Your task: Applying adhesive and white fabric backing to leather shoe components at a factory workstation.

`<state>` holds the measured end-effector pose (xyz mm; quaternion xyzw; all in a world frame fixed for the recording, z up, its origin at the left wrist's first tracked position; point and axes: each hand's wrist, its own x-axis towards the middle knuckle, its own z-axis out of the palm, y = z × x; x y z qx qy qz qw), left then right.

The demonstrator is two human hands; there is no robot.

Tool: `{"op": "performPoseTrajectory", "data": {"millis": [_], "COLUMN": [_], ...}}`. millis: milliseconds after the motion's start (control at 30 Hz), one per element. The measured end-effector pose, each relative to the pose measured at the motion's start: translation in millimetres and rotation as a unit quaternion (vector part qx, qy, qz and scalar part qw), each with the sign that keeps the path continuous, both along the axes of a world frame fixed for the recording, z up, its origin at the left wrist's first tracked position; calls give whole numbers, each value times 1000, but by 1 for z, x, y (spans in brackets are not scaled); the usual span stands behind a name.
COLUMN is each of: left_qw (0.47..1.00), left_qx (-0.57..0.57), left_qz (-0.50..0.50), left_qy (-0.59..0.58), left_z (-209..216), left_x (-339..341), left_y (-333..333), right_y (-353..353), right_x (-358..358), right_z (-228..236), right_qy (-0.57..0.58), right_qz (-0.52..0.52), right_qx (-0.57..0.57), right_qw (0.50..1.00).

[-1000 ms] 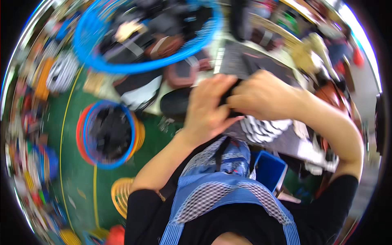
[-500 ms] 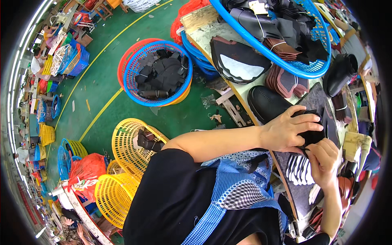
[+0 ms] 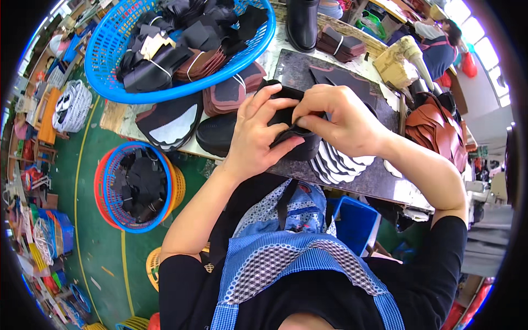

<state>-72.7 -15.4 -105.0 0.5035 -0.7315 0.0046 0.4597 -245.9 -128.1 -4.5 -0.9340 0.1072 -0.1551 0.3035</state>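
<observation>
A black shoe (image 3: 213, 135) lies on the workbench in front of me, its rounded toe pointing left. My left hand (image 3: 256, 135) is curled round the black upper near the shoe's opening, with thumb and fingers closed on it. At the right side of that opening, my right hand (image 3: 344, 118) pinches the edge of the black material between thumb and fingers. Both hands hide much of the upper. Close beneath them, a fanned stack of white, dark-edged pieces (image 3: 338, 165) rests on a dark slab (image 3: 388, 184).
Left on the bench stand a blue oval basket (image 3: 165, 98) of black and brown pieces and tied brown bundles (image 3: 220, 99). A black boot (image 3: 302, 27) is behind, brown leather pieces (image 3: 434, 129) at right. Stacked round baskets (image 3: 122, 217) sit on the floor; another person (image 3: 440, 49) works beyond.
My view has swung round to the right, so the bench now runs across the picture and the baskets appear farther left. Both hands remain on the shoe's upper.
</observation>
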Motion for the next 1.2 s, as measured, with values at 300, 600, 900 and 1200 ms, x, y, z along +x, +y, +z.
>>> {"op": "performPoseTrajectory", "data": {"millis": [300,600,900,1200], "left_qw": [986,979,979,987], "left_qx": [87,113,85,33], "left_qz": [-44,-41,-44,91], "left_qy": [133,163,181,126], "left_z": [28,27,28,32], "left_x": [11,14,8,-15], "left_y": [-19,-23,-22,-25], "right_y": [-41,-44,-39,-43], "right_x": [3,-18,-17,-44], "right_z": [-7,-10,-24,-31], "right_qy": [-11,-20,-83,-154], "right_qz": [3,19,-29,-88], "right_qx": [139,194,127,2], "right_qw": [990,981,988,984]}}
